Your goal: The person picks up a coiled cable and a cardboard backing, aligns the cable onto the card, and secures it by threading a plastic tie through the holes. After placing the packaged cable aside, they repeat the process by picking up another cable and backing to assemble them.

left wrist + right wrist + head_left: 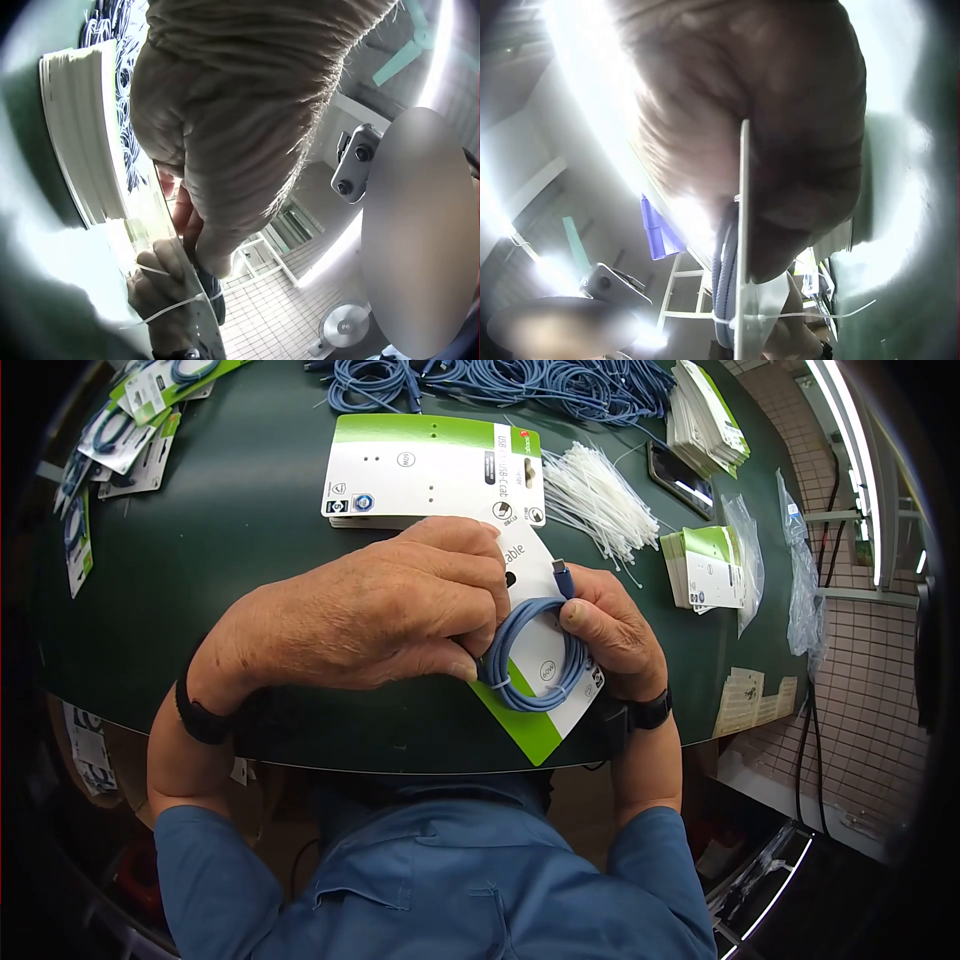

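Observation:
A coiled blue USB cable lies on a white and green cardboard card, tilted above the table's near edge. My right hand grips card and coil from the right, thumb on the coil beside the upright connector, fingers behind the card. From the left, my left hand pinches at the card's edge by the coil, thumb in front; its fingertips are partly hidden. White cable ties circle the coil. In the right wrist view, a cable tie's tail sticks out behind the card.
Beyond the hands are a stack of cards, loose white cable ties, a phone and piled blue cables. More card stacks stand at right, near plastic bags. Carded cables lie at far left.

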{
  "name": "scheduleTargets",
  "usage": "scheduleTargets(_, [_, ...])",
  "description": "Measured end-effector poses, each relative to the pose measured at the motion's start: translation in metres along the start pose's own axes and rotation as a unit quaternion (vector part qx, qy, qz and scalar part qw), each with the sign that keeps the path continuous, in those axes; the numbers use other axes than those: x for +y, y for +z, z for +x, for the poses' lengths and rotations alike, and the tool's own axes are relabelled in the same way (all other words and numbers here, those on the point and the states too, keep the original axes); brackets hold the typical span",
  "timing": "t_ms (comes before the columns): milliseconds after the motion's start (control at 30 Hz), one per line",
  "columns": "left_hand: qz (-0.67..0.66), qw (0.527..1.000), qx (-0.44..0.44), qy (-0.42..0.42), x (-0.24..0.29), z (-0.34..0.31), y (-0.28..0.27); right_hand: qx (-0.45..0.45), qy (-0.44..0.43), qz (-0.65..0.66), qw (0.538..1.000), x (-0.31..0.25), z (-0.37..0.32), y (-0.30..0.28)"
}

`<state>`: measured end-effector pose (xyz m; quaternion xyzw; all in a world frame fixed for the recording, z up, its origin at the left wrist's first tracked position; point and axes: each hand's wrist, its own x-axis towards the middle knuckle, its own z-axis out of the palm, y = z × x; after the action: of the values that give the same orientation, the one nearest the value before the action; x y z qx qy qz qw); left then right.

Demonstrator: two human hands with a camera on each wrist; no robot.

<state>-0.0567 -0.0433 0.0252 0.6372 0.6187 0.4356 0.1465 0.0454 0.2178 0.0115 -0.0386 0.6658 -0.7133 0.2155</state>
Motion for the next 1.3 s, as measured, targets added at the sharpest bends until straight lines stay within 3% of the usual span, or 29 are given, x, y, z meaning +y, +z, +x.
scheduleTargets(300, [-0.057,0.998,-0.011,0.029,0.001,0.002,-0.003,0.002,-0.004,0.026,1.0,-0.005,-0.002,0.005])
scheduleTargets(700, [-0.001,1.0,0.003,0.026,0.022,0.006,-0.007,-0.027,-0.029,0.029,0.999,-0.002,-0.005,0.001])
scheduleTargets(967, [0.025,0.999,0.022,0.005,0.025,0.003,-0.008,0.0,-0.047,0.047,0.998,0.001,-0.003,0.006])
scheduleTargets(1300, [0.014,0.999,0.04,0.023,0.031,0.005,-0.013,-0.045,-0.063,0.086,0.993,0.008,-0.003,0.0])
